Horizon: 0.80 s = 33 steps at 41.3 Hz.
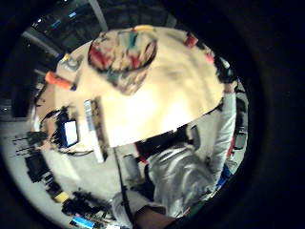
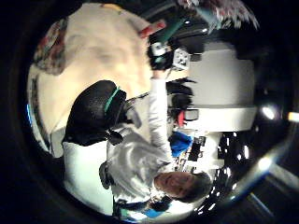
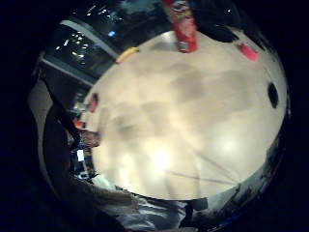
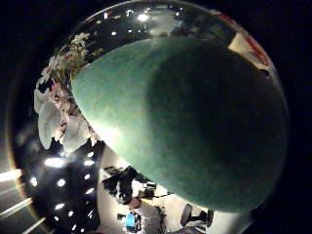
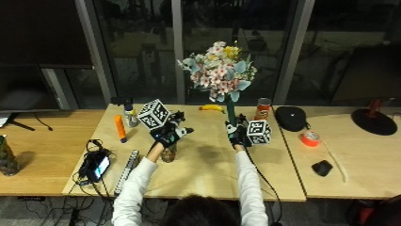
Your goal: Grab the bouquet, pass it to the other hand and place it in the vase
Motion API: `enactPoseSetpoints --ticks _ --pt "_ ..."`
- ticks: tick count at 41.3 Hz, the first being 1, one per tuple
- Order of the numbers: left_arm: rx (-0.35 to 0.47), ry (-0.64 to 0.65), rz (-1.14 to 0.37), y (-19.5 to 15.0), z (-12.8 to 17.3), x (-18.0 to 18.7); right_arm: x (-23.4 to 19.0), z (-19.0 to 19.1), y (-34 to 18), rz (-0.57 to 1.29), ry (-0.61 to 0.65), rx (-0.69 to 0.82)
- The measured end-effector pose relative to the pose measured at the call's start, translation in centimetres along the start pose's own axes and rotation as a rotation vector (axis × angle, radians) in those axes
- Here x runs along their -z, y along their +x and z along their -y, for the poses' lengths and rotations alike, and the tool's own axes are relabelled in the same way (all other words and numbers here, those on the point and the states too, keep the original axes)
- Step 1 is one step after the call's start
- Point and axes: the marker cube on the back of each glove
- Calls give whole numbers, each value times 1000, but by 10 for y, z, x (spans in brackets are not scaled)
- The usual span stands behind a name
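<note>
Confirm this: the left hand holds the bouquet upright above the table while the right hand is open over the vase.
The hands are swapped. In the outside view the right hand grips the bouquet by its stem, upright above the table, while the left hand is open over the vase.

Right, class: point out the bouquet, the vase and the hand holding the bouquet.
bouquet point(image 5: 219, 70), outside view, on the flower head.
vase point(image 5: 168, 153), outside view, on its patterned body, on the table below the left hand.
right hand point(image 5: 236, 134), outside view, on the black glove around the green stem.

No readable text anywhere (red can point(image 3: 185, 25) label too blurred to make out).
</note>
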Motion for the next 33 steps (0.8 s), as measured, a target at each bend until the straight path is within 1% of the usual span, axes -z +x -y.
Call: enactPoseSetpoints --ticks 4,10,13,16,21,26,30,33 --pt "-47 59 -185 19 18 7 -7 -1 -24 105 -4 -41" --pt "-122 79 -564 64 46 7 -16 -16 -76 339 -28 18" --pt "-134 59 -676 81 58 1 -24 -24 -89 404 -55 41" --pt "-138 50 -735 92 67 -6 -32 -30 -94 425 -72 46" --pt "-149 100 -828 111 83 -18 -50 -42 -95 414 -96 79" --pt "-176 146 -863 123 95 -31 -70 -54 -93 382 -114 102" --pt "-172 223 -906 126 101 -34 -81 -64 -96 365 -125 111" --pt "-139 334 -924 123 103 -33 -87 -71 -100 368 -139 121"
